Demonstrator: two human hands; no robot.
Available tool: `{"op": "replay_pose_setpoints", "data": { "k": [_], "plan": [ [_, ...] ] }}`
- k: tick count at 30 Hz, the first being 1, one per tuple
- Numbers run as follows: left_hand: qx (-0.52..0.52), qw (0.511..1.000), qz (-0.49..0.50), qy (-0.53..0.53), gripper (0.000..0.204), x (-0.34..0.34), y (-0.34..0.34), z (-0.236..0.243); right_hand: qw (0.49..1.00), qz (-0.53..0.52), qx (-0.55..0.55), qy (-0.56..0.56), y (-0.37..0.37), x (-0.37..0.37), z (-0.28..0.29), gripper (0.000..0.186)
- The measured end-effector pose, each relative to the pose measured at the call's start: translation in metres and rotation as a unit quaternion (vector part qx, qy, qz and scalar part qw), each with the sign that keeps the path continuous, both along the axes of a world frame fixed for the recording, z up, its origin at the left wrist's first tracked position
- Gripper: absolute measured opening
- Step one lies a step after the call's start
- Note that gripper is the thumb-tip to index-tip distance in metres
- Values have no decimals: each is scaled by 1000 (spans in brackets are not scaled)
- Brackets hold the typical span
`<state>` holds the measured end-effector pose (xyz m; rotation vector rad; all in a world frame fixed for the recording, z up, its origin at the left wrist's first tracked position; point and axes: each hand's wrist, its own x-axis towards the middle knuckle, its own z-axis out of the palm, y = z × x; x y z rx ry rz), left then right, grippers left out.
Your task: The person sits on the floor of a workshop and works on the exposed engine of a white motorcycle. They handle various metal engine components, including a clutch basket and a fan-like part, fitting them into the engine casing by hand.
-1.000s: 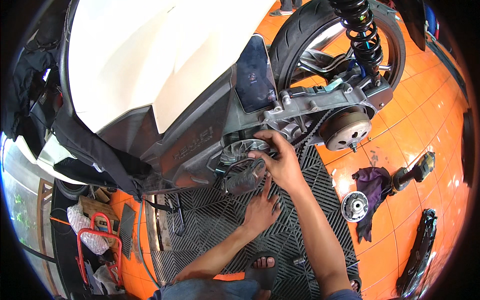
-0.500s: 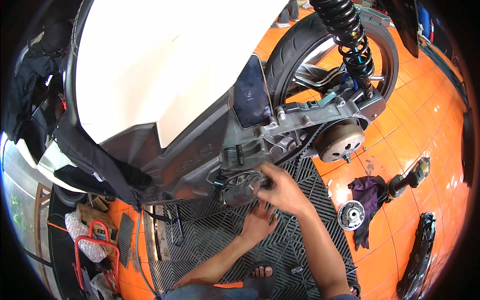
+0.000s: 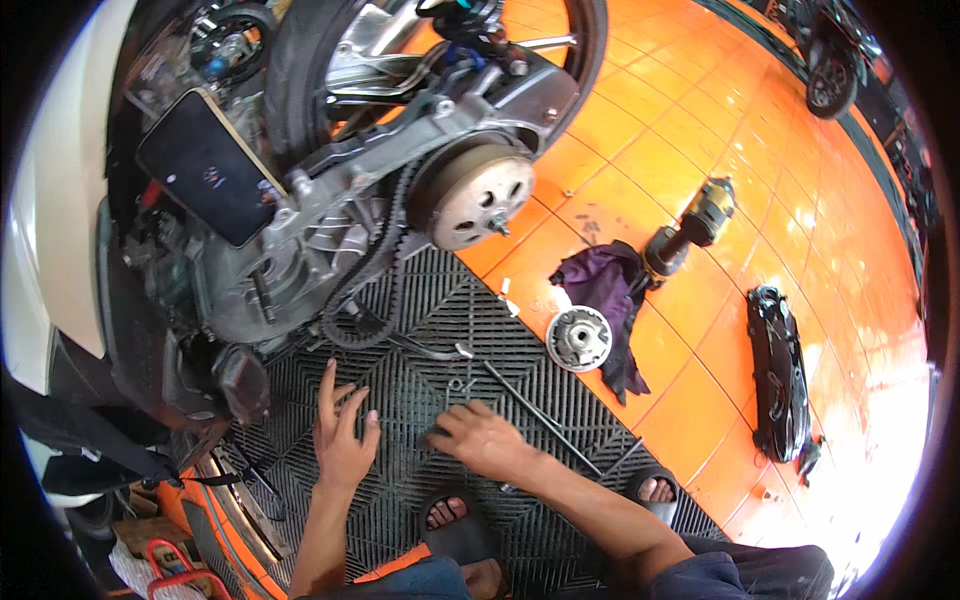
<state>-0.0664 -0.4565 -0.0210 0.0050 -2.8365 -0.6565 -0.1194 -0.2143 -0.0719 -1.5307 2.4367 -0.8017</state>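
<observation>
My left hand (image 3: 345, 435) is over the black slatted mat (image 3: 300, 490), fingers spread with nothing between them. To its right, my right hand (image 3: 485, 440) reaches low over the mat, fingers loosely bent and apart; I see nothing in it. Small metal rings (image 3: 460, 385) lie just beyond that hand. Ahead is a scooter's exposed engine case (image 3: 250, 290). A toothed drive belt (image 3: 395, 225) loops from behind the round clutch bell (image 3: 485, 205) and hangs down at its near end. A phone (image 3: 210, 165) leans on top of the case.
A metal pulley disc (image 3: 580, 338) rests by a purple cloth (image 3: 605, 285), with a yellow-black power wrench (image 3: 690, 230) beside it. A long black cover (image 3: 780, 375) lies on orange tiles. A thin rod (image 3: 540, 415) crosses the mat near my sandalled feet. The rear wheel (image 3: 300, 80) stands behind.
My view has swung right and closer to the clutch bell. Both hands have come away from the engine's lower front and are now over the mat, the right one lower.
</observation>
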Motion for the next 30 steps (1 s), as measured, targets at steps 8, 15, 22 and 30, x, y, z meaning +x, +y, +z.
{"op": "replay_pose_setpoints", "data": {
  "k": [8,15,22,30],
  "plan": [
    [1,999,-21,-30,23,7,3,-3,997,72,-20,7,1,54,-50,45],
    [6,999,6,-53,23,22,1,1,846,-531,11,53,82,-78,-29,74],
    [-3,998,-19,-62,23,21,1,-7,884,-409,30,-225,177,-134,-43,63],
    [0,996,-5,-86,22,19,0,-11,849,-447,-11,-281,184,-132,-48,59]
  ]
}}
